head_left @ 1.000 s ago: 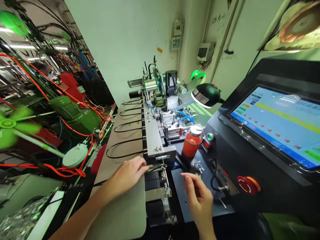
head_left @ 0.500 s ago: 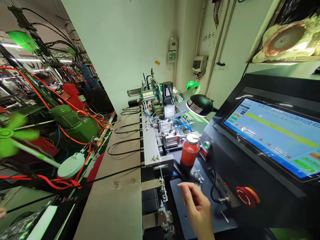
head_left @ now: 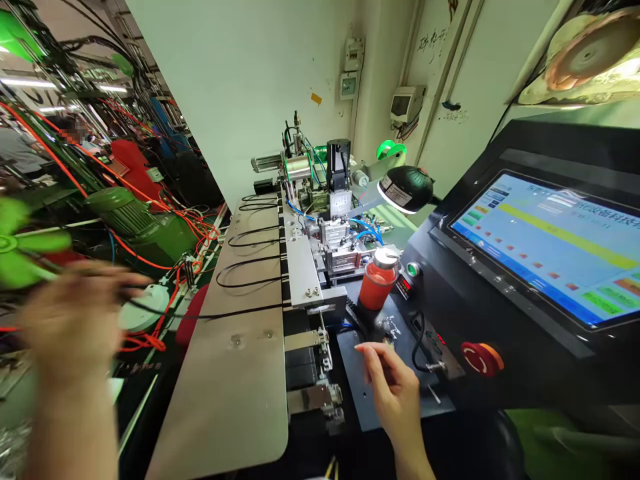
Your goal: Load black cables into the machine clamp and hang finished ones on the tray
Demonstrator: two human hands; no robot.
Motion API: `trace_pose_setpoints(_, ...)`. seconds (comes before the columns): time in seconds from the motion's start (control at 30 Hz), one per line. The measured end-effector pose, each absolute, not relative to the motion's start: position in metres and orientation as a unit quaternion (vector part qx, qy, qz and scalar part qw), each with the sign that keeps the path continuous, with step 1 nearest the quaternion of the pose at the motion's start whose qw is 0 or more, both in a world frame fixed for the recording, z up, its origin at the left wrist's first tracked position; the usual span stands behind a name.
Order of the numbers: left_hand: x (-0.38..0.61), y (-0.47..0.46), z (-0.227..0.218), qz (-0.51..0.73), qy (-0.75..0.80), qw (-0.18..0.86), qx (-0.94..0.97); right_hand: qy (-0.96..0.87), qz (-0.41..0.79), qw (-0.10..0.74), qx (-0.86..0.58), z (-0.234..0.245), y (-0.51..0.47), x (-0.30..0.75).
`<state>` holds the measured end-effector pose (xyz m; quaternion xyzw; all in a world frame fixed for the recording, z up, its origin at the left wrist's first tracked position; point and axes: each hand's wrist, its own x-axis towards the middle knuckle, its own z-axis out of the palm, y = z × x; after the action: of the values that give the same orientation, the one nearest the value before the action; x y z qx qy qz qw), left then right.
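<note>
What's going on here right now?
A person is working at a benchtop machine. The blurred left hand is out to the side, at the end of a black wire running from the machine; it may be holding it. The right hand is curled over a dark metal plate, near a red jar.

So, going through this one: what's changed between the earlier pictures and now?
The left hand, blurred by motion, has moved away from the machine's front end, out to the left past the metal bench top. A black cable now stretches across the bench towards that hand. The right hand has stayed over the dark plate, and the red jar stands where it did.
</note>
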<state>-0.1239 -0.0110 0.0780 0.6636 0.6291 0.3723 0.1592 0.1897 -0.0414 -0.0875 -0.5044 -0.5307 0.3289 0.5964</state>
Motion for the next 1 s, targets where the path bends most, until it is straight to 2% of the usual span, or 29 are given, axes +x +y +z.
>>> trace_pose_setpoints(0.07,-0.084,0.004,0.057,0.407,0.496,0.177,0.746,-0.536,0.338,0.589,-0.502,-0.085,-0.045,0.188)
trace_pose_setpoints(0.17,-0.021,0.01,0.025,0.245,0.405,0.28,0.835,-0.533,0.355,0.582,-0.501,-0.084,-0.048,0.186)
trace_pose_setpoints(0.23,0.005,0.007,0.008,0.221,0.395,0.291,0.843,-0.53,0.369,0.581,-0.496,-0.083,-0.048,0.184)
trace_pose_setpoints(0.4,0.013,-0.001,-0.017,0.254,0.425,0.292,0.818,-0.532,0.396,0.578,-0.475,-0.086,-0.043,0.176)
trace_pose_setpoints(0.7,0.008,-0.002,-0.02,0.219,0.4,0.281,0.845,-0.583,0.424,0.53,-0.448,-0.083,-0.039,0.182)
trace_pose_setpoints(1.0,0.012,-0.01,-0.009,0.261,0.439,0.334,0.792,-0.543,0.394,0.585,-0.456,-0.08,-0.045,0.173)
